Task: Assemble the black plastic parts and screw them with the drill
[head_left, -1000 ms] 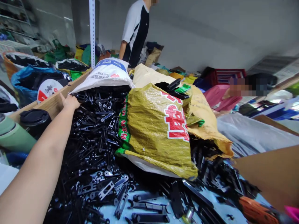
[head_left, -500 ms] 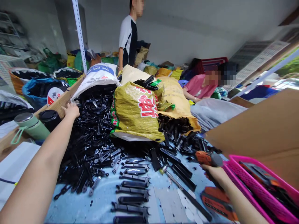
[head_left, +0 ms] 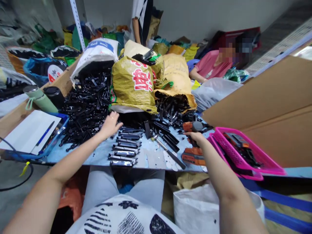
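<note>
My left hand (head_left: 110,124) rests open, fingers spread, at the edge of a big heap of black metal parts (head_left: 85,104), just left of a short row of assembled black pieces (head_left: 125,146) laid on the blue tabletop (head_left: 97,156). My right hand (head_left: 196,138) is wrapped round the grip of an orange cordless screwdriver (head_left: 192,128) whose long bit (head_left: 168,152) lies across the table toward its front edge.
Yellow woven sacks (head_left: 133,83) and a white sack (head_left: 96,53) spill parts at the back. A pink basket (head_left: 240,152) and cardboard sheet (head_left: 263,104) stand right. A green flask (head_left: 40,99), black cup (head_left: 54,96) and blue tray with paper and pen (head_left: 34,133) lie left. Two other people (head_left: 214,63) are beyond.
The view dropped toward the table's front edge. My left hand drew back from the wooden rim at the far left to the near edge of the heap. My right hand came into view on the screwdriver.
</note>
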Demonstrator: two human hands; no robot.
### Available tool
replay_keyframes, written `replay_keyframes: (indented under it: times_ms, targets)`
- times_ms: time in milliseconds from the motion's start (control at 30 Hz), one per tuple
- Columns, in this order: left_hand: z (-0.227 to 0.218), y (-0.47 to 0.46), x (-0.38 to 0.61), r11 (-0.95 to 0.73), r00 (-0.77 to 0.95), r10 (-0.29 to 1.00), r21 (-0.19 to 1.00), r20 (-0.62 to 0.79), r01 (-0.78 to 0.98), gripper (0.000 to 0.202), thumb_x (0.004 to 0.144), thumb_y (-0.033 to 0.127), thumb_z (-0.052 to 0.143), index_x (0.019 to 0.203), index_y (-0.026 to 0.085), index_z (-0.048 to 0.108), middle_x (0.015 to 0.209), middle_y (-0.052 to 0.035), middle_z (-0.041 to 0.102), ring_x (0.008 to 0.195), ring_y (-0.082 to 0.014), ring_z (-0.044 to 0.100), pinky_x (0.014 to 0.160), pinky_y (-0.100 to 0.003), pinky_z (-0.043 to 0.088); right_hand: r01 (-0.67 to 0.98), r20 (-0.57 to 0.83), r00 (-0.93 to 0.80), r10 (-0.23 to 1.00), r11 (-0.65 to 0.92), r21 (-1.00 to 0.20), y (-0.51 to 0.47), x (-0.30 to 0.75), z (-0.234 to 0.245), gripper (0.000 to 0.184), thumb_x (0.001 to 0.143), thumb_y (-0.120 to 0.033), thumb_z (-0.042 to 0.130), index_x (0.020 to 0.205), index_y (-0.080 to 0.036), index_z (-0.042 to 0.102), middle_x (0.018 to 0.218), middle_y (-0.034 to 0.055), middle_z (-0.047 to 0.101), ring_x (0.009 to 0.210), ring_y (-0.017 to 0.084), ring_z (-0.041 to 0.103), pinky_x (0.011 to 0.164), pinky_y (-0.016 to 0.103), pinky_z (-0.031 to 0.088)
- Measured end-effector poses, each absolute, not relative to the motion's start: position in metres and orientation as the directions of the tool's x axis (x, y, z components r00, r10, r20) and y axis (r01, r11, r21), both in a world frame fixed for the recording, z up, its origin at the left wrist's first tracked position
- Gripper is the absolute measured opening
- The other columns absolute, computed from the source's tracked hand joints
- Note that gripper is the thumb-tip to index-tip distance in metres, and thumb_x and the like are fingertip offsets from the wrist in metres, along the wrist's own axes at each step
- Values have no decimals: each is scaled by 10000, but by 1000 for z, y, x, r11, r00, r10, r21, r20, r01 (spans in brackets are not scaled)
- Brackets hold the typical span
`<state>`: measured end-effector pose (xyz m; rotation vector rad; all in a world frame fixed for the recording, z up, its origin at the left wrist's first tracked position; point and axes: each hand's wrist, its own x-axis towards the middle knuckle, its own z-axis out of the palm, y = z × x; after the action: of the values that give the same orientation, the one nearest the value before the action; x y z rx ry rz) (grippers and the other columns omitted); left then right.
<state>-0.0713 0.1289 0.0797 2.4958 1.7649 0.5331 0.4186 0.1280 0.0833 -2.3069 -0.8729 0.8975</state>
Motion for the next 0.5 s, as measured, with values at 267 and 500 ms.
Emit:
replay_keyframes:
  times_ms: [267,500]
  targets:
    - [19,35,11,-429,440,897,310,38,849,699,906,555,316,1412,73,311,1509,-182,234,1414,-284,151,1138,-444,182,605,-289,408,866,-494,-625,117,402,118,260,623,-215,759,803,-98,611,421,-18,496,322,97,433,320,211,363]
    - [6,119,21,-315,348,935,283,-72,906,572,934,465,291,1419,162,315,1485,-144,314,1401,-286,190,1111,-585,59,762,-386,-94,918,-184,-621,131,308,170,348,548,-212,783,855,-111,655,493,-30,547,415,80,476,401,181,406]
